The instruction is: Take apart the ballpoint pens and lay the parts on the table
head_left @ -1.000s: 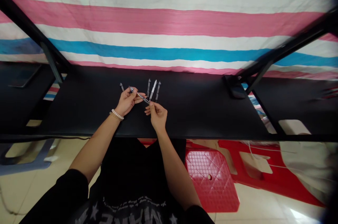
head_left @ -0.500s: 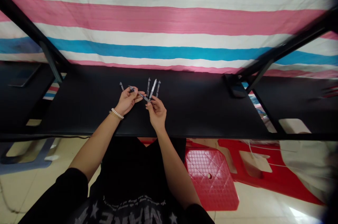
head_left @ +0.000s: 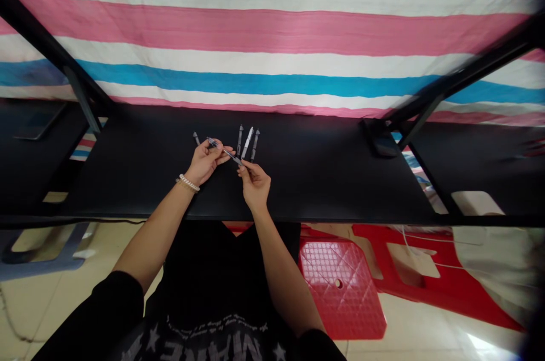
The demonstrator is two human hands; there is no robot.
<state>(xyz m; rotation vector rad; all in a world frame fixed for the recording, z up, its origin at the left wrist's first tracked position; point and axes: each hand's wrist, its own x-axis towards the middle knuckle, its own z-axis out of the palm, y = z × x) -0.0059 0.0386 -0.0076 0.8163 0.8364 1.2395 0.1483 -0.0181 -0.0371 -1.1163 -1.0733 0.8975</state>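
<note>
My left hand [head_left: 204, 163] is closed around the upper end of a pen [head_left: 230, 155], its fingertips pinching the dark barrel. My right hand [head_left: 256, 184] pinches the grey lower end of that pen between thumb and forefinger. The pen slants down to the right between my hands; whether its parts are joined I cannot tell. Just beyond my right hand lie a white pen [head_left: 247, 143] and two dark grey pens, one on its left [head_left: 240, 138] and one on its right [head_left: 255, 144]. Behind my left hand shows the tip of another dark pen-like piece [head_left: 196, 138], partly hidden.
The black table [head_left: 323, 173] runs across in front of me. A dark box-like object [head_left: 381, 139] sits by the right frame post. Striped cloth [head_left: 272, 32] hangs behind the table. A red plastic stool [head_left: 340, 287] stands below, to my right.
My right hand has shifted slightly right and down, with the grey end of the pen in its fingers. My left hand stays almost in place. The pens on the table have not moved.
</note>
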